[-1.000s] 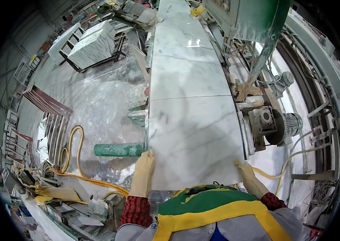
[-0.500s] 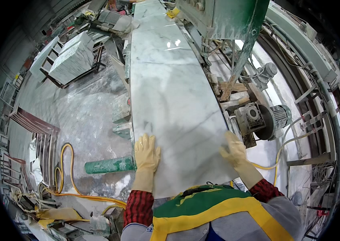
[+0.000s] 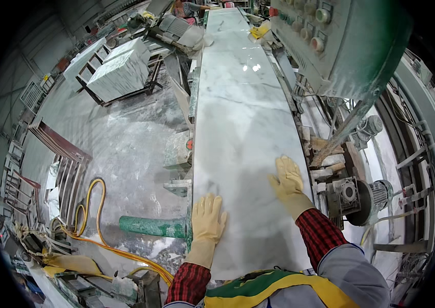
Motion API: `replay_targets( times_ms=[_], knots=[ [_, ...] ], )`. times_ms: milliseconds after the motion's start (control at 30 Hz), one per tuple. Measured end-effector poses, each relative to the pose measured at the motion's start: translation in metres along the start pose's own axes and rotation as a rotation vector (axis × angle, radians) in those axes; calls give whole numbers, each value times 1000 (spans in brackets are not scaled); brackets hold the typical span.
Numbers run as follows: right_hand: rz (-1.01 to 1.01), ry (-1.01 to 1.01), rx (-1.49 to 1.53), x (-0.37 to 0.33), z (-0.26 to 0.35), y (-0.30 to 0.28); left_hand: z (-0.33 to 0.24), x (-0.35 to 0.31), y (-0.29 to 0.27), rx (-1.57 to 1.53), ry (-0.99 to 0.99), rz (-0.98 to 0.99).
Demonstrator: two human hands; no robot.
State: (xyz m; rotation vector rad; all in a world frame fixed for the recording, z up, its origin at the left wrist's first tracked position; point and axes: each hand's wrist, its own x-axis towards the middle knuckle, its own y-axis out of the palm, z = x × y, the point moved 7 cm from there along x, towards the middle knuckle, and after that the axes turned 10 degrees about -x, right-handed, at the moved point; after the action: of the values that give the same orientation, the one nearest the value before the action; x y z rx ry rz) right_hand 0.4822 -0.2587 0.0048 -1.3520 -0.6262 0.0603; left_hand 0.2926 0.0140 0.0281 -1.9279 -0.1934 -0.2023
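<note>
A long, polished white marble slab [image 3: 245, 138] with grey veins stretches away from my body. My left hand [image 3: 207, 222], in a cream rubber glove, lies flat along the slab's left edge, fingers pointing away from me. Farther forward, my right hand [image 3: 288, 180] wears a matching glove and rests on the slab near its right edge. Its fingers are stretched out with the thumb apart. Neither hand grips anything. Wet glare shows on the far part of the surface.
A grey-green control box [image 3: 338, 46] with knobs hangs at the upper right. Motors [image 3: 366, 197] flank the slab's right side. To the left are a green pipe [image 3: 153, 226], a yellow hose [image 3: 99, 205] and stacked marble blocks [image 3: 118, 72]. A person's arm [image 3: 191, 8] shows at the far end.
My right hand has moved forward along the slab, and more of its sleeve shows. My left hand stays flat near the left edge. The whole view has shifted.
</note>
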Motion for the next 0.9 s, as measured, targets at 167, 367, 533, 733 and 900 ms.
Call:
replay_targets(
  times_ms=[167, 367, 533, 733, 900],
  knots=[
    [5, -19, -29, 12, 2, -5, 1, 8, -3, -57, -43, 24],
    [34, -46, 7, 21, -5, 0, 2, 12, -4, 15, 7, -35],
    [-50, -46, -51, 20, -8, 9, 0, 18, -3, 24, 10, -33],
    [-40, -32, -37, 25, -8, 9, 2, 20, -1, 22, 11, -23],
    [-54, -22, -40, 27, -7, 7, 4, 23, 1, 49, 9, -12]
  ],
)
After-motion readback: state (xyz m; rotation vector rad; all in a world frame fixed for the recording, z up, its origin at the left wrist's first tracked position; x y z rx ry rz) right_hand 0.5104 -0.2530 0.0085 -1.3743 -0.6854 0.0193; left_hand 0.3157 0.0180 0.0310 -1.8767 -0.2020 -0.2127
